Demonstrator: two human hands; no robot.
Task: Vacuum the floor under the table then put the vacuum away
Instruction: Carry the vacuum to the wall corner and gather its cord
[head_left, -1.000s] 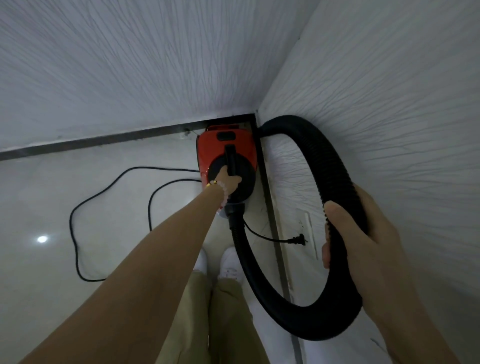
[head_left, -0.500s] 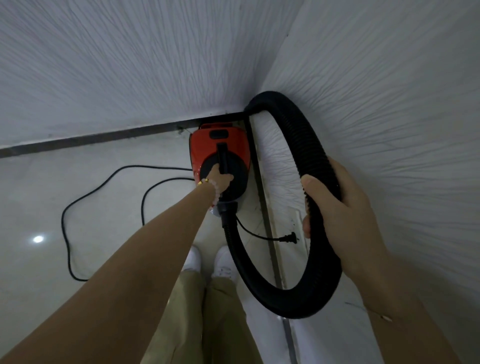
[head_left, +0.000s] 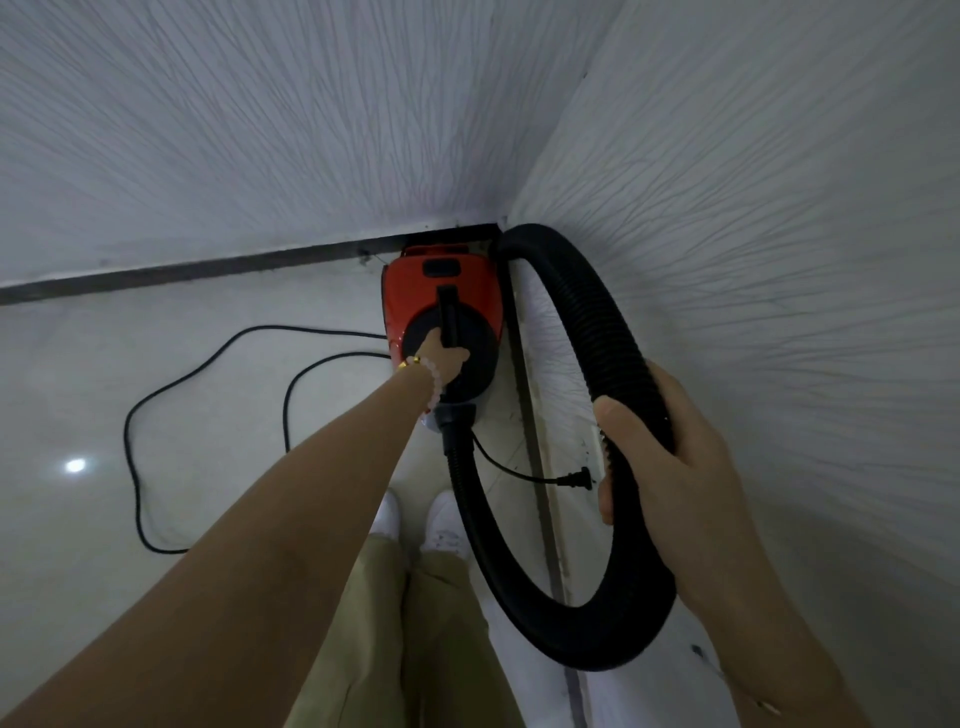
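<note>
A red and black canister vacuum (head_left: 441, 291) stands on the floor in the corner where two white textured walls meet. My left hand (head_left: 441, 356) reaches down and grips its black carry handle. A thick black ribbed hose (head_left: 587, 322) loops from the vacuum's near end, round to the right and back up to the corner. My right hand (head_left: 660, 462) is closed around the hose on the loop's right side. The hose's far end is hidden in the corner behind the vacuum.
The black power cord (head_left: 208, 364) lies in loose curves on the pale glossy floor (head_left: 104, 415) left of the vacuum, its plug (head_left: 576, 478) unplugged near the right wall. A dark baseboard (head_left: 208, 267) runs along both walls. My white shoes (head_left: 415, 519) stand just behind the vacuum.
The vacuum has settled closer into the corner. My right hand has brought the hose loop in toward the right wall and lower. My left hand stays on the handle.
</note>
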